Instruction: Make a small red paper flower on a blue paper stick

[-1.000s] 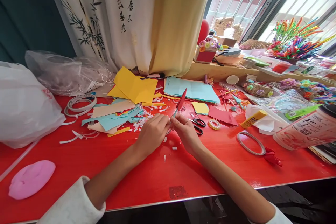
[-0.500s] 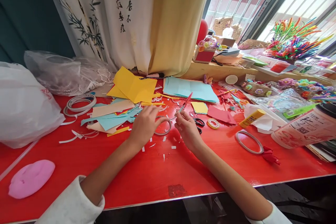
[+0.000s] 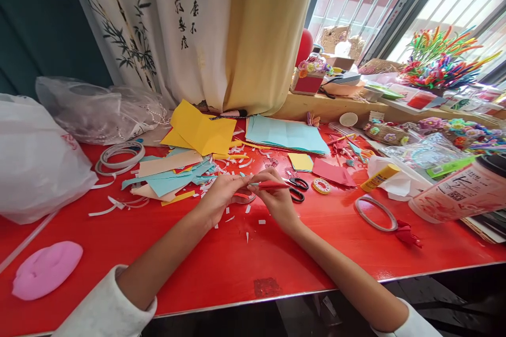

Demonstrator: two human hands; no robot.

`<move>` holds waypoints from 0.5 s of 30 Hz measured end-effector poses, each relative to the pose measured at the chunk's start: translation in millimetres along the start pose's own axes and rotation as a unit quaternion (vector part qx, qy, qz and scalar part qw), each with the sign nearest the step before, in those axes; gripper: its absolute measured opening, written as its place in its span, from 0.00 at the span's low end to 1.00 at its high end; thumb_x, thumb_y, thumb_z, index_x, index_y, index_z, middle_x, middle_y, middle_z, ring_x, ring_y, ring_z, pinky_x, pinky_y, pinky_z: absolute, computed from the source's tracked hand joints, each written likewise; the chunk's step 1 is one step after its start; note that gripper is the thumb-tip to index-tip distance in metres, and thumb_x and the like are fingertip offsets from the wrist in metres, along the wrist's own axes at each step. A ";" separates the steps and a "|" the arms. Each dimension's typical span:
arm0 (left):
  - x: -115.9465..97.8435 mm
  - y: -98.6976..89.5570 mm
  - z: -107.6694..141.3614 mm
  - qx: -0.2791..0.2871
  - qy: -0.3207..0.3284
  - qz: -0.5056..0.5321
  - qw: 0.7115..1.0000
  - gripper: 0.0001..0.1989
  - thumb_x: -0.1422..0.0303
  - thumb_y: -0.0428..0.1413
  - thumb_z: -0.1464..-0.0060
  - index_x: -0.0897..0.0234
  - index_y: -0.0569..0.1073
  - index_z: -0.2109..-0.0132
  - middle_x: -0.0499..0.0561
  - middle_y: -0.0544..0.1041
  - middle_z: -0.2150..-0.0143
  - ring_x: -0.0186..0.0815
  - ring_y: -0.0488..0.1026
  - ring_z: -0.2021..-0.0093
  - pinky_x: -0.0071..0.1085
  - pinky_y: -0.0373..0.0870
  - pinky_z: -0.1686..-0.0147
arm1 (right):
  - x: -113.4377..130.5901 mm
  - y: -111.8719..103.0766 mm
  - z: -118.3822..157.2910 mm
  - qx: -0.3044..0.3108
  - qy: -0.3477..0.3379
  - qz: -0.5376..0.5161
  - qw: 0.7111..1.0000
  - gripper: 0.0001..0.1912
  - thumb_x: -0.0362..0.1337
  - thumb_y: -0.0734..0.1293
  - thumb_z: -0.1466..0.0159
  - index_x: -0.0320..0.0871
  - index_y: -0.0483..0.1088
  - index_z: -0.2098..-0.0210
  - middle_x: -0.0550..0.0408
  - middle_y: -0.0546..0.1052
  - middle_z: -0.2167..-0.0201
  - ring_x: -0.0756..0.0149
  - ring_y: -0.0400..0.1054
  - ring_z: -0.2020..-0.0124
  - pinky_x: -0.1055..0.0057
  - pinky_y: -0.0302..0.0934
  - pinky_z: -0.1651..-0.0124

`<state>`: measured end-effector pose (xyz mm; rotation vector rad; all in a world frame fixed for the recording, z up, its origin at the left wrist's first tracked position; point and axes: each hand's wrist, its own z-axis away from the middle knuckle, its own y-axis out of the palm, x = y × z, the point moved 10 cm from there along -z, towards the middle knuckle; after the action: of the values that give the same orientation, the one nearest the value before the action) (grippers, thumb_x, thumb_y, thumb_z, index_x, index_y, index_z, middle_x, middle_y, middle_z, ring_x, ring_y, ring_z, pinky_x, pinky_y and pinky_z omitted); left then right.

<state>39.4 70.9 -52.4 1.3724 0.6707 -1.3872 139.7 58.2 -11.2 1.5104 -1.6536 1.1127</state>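
My right hand (image 3: 279, 202) pinches a slim, pointed red piece (image 3: 273, 185) that looks like rolled paper, with a pale teal end (image 3: 254, 184). Its point lies toward the right. My left hand (image 3: 217, 197) meets the right at the teal end, thumb and fingers closed; what they grip is hidden. A roll of tape (image 3: 243, 199) lies on the table just under the hands, partly covered. Beside my right hand are black-handled scissors (image 3: 297, 189), their blades partly behind it. White paper scraps (image 3: 247, 209) are scattered around the hands.
Left of the hands lie cut paper strips (image 3: 169, 181) and tape rolls (image 3: 118, 157). Yellow sheets (image 3: 205, 129) and light blue sheets (image 3: 286, 134) lie behind. To the right are red paper (image 3: 333, 172), a glue stick (image 3: 380, 177), a tape ring (image 3: 375, 214) and a large cup (image 3: 454, 189).
My hands have come together from apart. The red piece, formerly pointing up and away, now lies nearly level, and my left fingers have closed at its teal end.
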 end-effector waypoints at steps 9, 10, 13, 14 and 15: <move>-38.9 -8.6 13.0 -0.138 0.150 -0.339 0.919 0.18 0.61 0.52 0.50 0.65 0.64 0.82 0.44 0.59 0.84 0.29 0.58 0.79 0.27 0.53 0.76 | 0.4 7.4 -1.0 0.049 -0.013 0.055 0.997 0.05 0.39 0.66 0.42 0.47 0.69 0.73 0.55 0.64 0.68 0.66 0.59 0.67 0.70 0.53 0.68; -46.2 -7.0 16.7 -0.155 0.177 -0.377 0.896 0.18 0.62 0.51 0.49 0.65 0.63 0.83 0.44 0.58 0.85 0.29 0.56 0.80 0.27 0.51 0.76 | -1.7 6.9 -1.2 0.044 -0.003 0.044 0.998 0.07 0.41 0.66 0.43 0.46 0.68 0.75 0.55 0.64 0.68 0.66 0.59 0.68 0.70 0.53 0.69; -51.4 -3.1 16.9 -0.143 0.207 -0.383 0.889 0.18 0.60 0.49 0.47 0.64 0.67 0.80 0.45 0.63 0.83 0.30 0.59 0.77 0.27 0.52 0.75 | -12.5 4.4 -1.4 0.022 0.051 -0.018 0.998 0.10 0.43 0.67 0.44 0.45 0.67 0.76 0.57 0.62 0.72 0.69 0.57 0.72 0.71 0.51 0.72; -48.7 -2.4 13.8 -0.121 0.202 -0.358 0.904 0.17 0.59 0.49 0.46 0.64 0.71 0.76 0.46 0.68 0.79 0.31 0.63 0.75 0.27 0.55 0.73 | -17.6 4.1 -1.2 0.016 0.076 -0.049 0.996 0.10 0.44 0.67 0.44 0.45 0.67 0.74 0.58 0.62 0.74 0.70 0.55 0.75 0.72 0.50 0.73; -46.2 -2.2 10.9 -0.102 0.198 -0.330 0.917 0.16 0.58 0.48 0.46 0.63 0.74 0.71 0.47 0.72 0.74 0.33 0.66 0.71 0.27 0.58 0.70 | -22.4 4.1 -0.8 0.010 0.101 -0.085 0.991 0.09 0.45 0.66 0.43 0.46 0.68 0.72 0.59 0.61 0.77 0.71 0.54 0.77 0.72 0.49 0.75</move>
<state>25.1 74.4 -7.2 1.3215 1.6187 -1.4918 138.8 69.1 -31.3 1.4691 -1.3564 1.1504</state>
